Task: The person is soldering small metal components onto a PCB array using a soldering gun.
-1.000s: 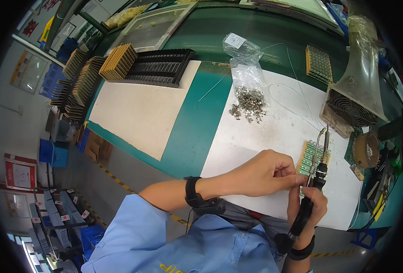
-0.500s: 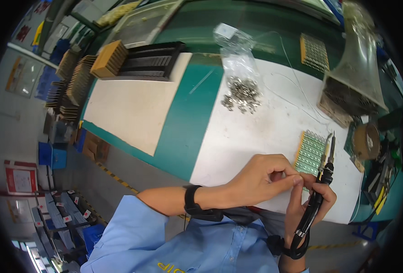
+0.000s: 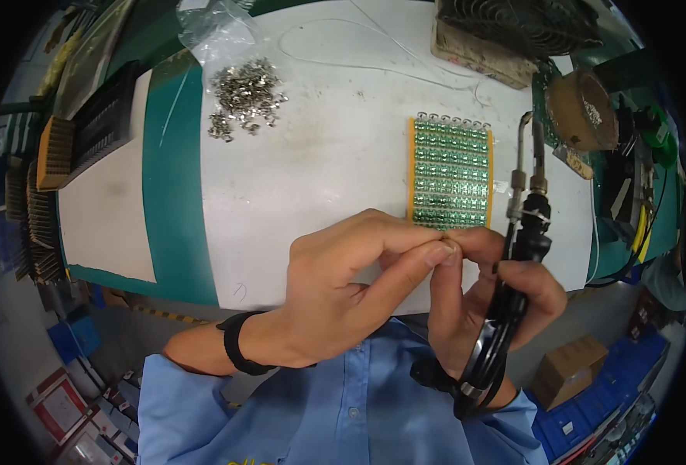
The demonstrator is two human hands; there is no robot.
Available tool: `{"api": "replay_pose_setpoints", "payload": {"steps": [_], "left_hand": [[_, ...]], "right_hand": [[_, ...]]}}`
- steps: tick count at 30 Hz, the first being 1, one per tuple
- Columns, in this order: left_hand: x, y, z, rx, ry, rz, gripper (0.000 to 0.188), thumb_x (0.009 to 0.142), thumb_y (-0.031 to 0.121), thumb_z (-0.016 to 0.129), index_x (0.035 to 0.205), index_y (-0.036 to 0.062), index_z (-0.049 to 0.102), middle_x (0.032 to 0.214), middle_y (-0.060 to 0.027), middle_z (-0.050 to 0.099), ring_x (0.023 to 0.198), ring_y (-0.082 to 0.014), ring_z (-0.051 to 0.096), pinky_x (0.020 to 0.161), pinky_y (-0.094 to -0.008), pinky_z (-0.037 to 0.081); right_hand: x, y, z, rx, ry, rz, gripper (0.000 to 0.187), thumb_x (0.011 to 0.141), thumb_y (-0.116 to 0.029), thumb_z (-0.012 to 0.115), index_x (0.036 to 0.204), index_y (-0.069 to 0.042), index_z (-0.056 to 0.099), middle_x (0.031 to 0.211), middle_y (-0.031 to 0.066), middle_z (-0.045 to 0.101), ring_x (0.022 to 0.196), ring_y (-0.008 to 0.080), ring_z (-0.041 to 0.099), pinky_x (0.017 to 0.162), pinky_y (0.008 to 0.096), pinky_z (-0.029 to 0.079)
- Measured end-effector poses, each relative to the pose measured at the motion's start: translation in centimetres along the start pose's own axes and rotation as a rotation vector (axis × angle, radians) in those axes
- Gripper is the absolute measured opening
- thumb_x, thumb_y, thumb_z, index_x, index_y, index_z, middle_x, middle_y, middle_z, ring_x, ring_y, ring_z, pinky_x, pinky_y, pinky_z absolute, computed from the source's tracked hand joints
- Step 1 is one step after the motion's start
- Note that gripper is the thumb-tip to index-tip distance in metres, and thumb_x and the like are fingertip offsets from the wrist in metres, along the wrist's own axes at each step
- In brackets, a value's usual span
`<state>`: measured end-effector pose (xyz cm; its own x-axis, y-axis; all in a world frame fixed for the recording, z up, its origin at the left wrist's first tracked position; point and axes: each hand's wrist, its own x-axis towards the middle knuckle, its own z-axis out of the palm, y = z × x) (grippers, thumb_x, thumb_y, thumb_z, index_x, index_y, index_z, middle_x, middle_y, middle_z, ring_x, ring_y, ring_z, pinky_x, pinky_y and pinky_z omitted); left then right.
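My left hand (image 3: 343, 283) has its thumb and index finger pinched against the fingertips of my right hand (image 3: 459, 310). Whatever lies in that pinch is too small and covered to make out. A soldering iron (image 3: 530, 232) with a black handle and a thin metal side tube sits in my right hand, its tip pointing away from me. Just beyond the fingertips lies a panel of small green circuit boards (image 3: 451, 170) with orange side strips, rows of metal pieces on it. My hands hide its near edge.
Shiny small metal parts (image 3: 246, 93) spill from a clear plastic bag (image 3: 223, 35) at the far left of the white sheet. A thin wire (image 3: 374, 70) loops across the back. At the far right are a black fan (image 3: 521, 27) and a brown round container (image 3: 583, 108). A black rack (image 3: 106, 108) stands left.
My view has swung round, so the board panel now appears upright and the parts pile further left. The fingertips stay pinched together and the soldering iron stays in my right hand.
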<state>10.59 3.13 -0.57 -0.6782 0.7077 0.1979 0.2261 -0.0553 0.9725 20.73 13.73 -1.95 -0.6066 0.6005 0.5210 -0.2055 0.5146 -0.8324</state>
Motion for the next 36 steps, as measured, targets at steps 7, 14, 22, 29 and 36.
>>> {"api": "replay_pose_setpoints", "payload": {"steps": [7, 14, 22, 29, 36], "left_hand": [[0.9, -0.3, 0.6, -0.126, 0.024, -0.057, 0.013, 0.087, 0.002, 0.07, 0.098, -0.0034, 0.068, 0.084, -0.0095, 0.069, 0.071, -0.0107, 0.064, 0.062, -0.0226, 0.05], [5.2, -0.2, -2.4, 0.128, -0.244, -0.168, 0.014, 0.092, 0.002, 0.065, 0.103, -0.005, 0.062, 0.092, -0.0054, 0.065, 0.082, -0.0065, 0.057, 0.074, -0.0209, 0.045], [11.1, -3.6, -3.1, 0.504, -0.42, 0.072, 0.014, 0.091, 0.013, 0.066, 0.09, -0.0007, 0.064, 0.072, 0.0026, 0.056, 0.065, -0.0047, 0.043, 0.057, -0.0207, 0.037], [10.9, -2.6, -2.4, 0.593, -0.4, -0.067, 0.012, 0.09, 0.01, 0.066, 0.086, -0.001, 0.064, 0.072, 0.003, 0.056, 0.066, -0.004, 0.043, 0.058, -0.0203, 0.037], [11.1, -2.7, -2.4, 0.571, -0.403, -0.071, 0.011, 0.089, 0.01, 0.066, 0.086, -0.0007, 0.064, 0.073, 0.0031, 0.056, 0.067, -0.0039, 0.043, 0.059, -0.0199, 0.036]], "right_hand": [[0.2, 0.9, 1.1, 0.073, 0.134, 0.025, 0.055, 0.078, 0.008, 0.073, 0.115, -0.006, 0.035, 0.089, 0.0223, 0.067, 0.077, 0.0176, 0.068, 0.07, 0.0237, 0.052], [1.5, 1.7, -1.4, -0.203, -0.123, 0.026, 0.041, 0.092, 0.001, 0.057, 0.121, -0.01, 0.029, 0.101, 0.0256, 0.066, 0.089, 0.0244, 0.068, 0.084, 0.033, 0.05], [2.5, 3.3, -5.9, -0.43, -0.276, -0.024, 0.028, 0.1, -0.015, 0.048, 0.121, -0.01, 0.03, 0.105, 0.0275, 0.067, 0.09, 0.0254, 0.067, 0.082, 0.0349, 0.051], [1.8, 4.0, -6.5, -0.408, -0.364, -0.048, 0.027, 0.102, -0.019, 0.043, 0.124, -0.008, 0.031, 0.103, 0.0291, 0.067, 0.087, 0.0257, 0.067, 0.079, 0.0341, 0.052], [1.7, 4.2, -6.0, -0.456, -0.319, -0.087, 0.031, 0.103, -0.024, 0.041, 0.125, -0.006, 0.031, 0.098, 0.0278, 0.068, 0.084, 0.0257, 0.067, 0.075, 0.0331, 0.052]]}}
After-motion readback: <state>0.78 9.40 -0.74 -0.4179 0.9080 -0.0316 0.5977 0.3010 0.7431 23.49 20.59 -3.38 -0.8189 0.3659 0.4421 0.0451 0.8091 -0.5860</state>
